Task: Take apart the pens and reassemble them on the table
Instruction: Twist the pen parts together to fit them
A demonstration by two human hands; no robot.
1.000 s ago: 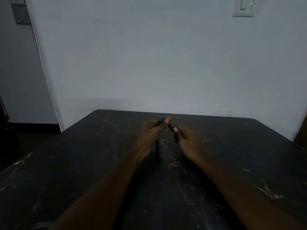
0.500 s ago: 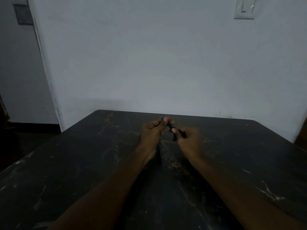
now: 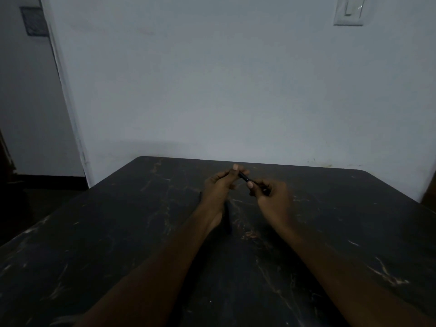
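— Where is the pen?

— Just above the middle of the frame, raised over the far part of the table, slanting down from upper left to lower right. Only a short black stretch shows between the two hands; both ends are buried in fingers.

— And the hands?

— The left hand pinches the upper end, thumb and fingertips closed round it with a pale nail on top. The right hand curls its fingers round the lower end, thumb pressed along the barrel. Both are grasping the pen, neither relaxed.

— Is it in one piece or pulled apart?

— I cannot tell. The light is dim, the pen is black against a black table, and the fingers cover any joint.

— Anything lying on the table?

— A dark rod lies on the top between the two wrists, running roughly toward the camera, beside the left wrist. Whether it is a whole pen or a part is too murky to say. A small dark tip also pokes out at the left edge of the left hand; I cannot make out what it is.

— The rest?

— Both forearms come in from the bottom edge, cut off there. The table's pale marbled veins show faintly. Behind it stands a plain wall, with a light switch at the upper right, cropped by the top edge, and a dark square panel at the upper left.
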